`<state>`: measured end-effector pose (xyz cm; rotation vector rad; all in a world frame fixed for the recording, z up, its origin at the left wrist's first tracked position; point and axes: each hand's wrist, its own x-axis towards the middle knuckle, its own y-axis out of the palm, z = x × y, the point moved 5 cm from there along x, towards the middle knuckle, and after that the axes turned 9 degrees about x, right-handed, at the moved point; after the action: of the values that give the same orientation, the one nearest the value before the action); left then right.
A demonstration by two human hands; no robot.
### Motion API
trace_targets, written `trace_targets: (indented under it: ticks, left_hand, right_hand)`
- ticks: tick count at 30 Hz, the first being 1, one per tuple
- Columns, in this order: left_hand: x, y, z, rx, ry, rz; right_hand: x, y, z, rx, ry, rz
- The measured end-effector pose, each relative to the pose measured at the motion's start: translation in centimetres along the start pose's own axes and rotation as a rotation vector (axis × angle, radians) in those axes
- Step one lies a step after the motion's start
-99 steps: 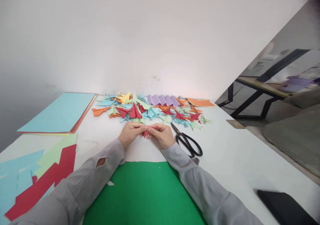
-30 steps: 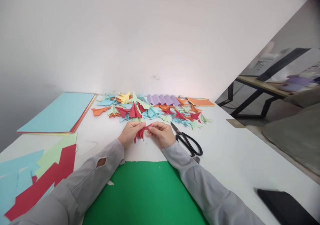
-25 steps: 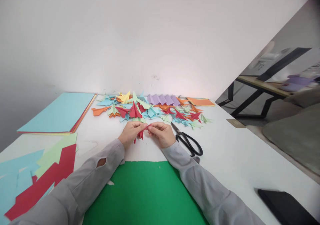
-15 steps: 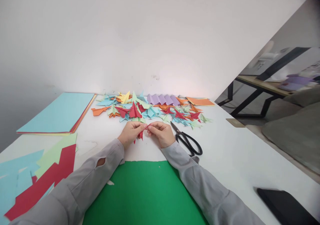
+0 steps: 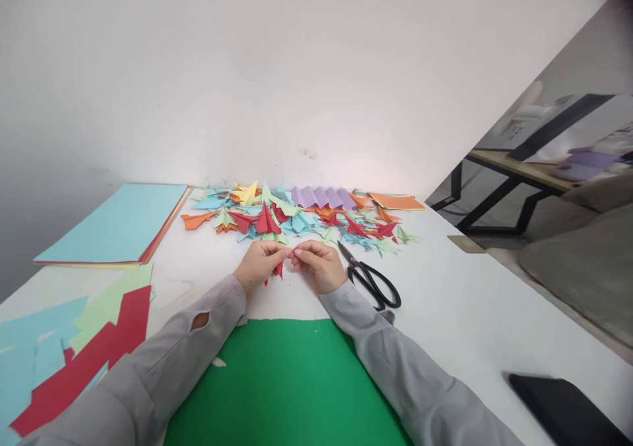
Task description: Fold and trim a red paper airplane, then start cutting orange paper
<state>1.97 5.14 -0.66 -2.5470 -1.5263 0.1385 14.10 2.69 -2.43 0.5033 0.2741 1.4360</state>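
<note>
A small red folded paper is pinched in the fingers of my left hand, with its pointed ends hanging below the thumb. My right hand meets it from the other side, thumb and forefinger pressed together at the paper's tip; the fingers cover most of that end. Just beyond both hands lies a pile of small folded paper planes in red, blue, green, orange and yellow. Black-handled scissors rest beside my right wrist. Under my forearms is a green sheet.
A stack of coloured paper topped with light blue lies at the left. Nearer are red paper offcuts. A purple pleated paper and orange sheets lie by the wall. A black flat object is at the lower right.
Both hands stay in almost the same place. The fingertips have shifted slightly on the red paper, and less of its upper edge shows between them.
</note>
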Motion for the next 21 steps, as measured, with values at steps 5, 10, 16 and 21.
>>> trace_targets:
  ticks: [5,10,16,21]
  left_hand:
    - [-0.09,0.01,-0.09,0.004,-0.022,-0.011]
    - [-0.04,0.08,-0.1,0.022,-0.012,-0.003]
    - [-0.12,-0.02,-0.04,0.052,-0.031,-0.008]
    - [0.04,0.01,0.16,0.068,-0.021,-0.004]
  right_hand:
    - [0.08,0.05,0.0,0.018,0.01,0.027]
    - [-0.06,0.02,0.09,-0.03,-0.016,0.0]
    - [-0.15,0.28,0.14,-0.038,0.008,0.013]
    - [-0.14,0.41,0.07,-0.065,0.011,0.029]
